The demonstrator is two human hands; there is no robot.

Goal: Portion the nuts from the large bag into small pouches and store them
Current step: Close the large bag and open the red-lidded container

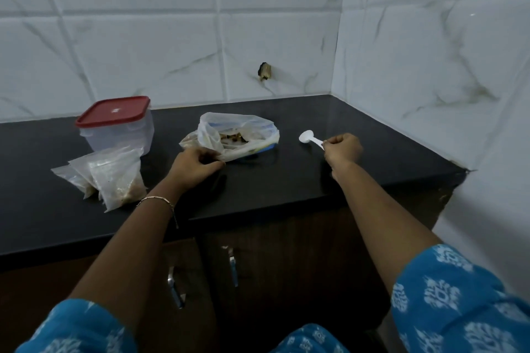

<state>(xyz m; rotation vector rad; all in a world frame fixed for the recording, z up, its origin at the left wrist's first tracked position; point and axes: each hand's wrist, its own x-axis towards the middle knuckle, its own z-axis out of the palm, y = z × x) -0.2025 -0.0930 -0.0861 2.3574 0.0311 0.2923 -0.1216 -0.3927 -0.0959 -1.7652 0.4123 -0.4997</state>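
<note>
Dim light: the large bag (238, 135) sits mid-tabletop (358, 180), its open mouth showing only dark and tan bits, and nothing legible shows inside the red-lidded tub (117, 126) behind-left of the bag. Left hand (195, 165) pinches the bag's near edge; right hand (342, 149), right of the bag, curls round a white scoop (311, 138) handle. Small pouches (111, 178) heaped left of the bag hold brownish fill at their lower ends.

Both bare forearms stretch forward, well apart. The left hand (195, 165) lies knuckles up, fingers curled, pinching the near edge of the large bag (241, 137). The right hand (342, 150), knuckles up too, curls its fingers round the handle of the white scoop (311, 138).
</note>
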